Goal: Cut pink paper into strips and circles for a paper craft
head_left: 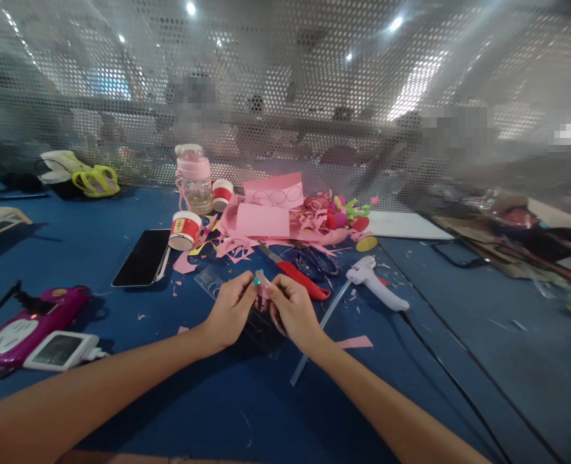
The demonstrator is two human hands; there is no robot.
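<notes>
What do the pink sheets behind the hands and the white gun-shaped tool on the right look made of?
The flat pink sheets look like matte craft paper: thin, with curled offcuts and pencilled outlines. The white gun-shaped tool looks like smooth moulded plastic with a slight sheen, probably a glue gun, with a dark cord trailing from it.

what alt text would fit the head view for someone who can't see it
Two bare hands, left hand and right hand, meet over a blue table, pinching a small pink piece between the fingertips. Behind them lie pink paper scraps, a red knife, a white glue gun and a phone.
</notes>
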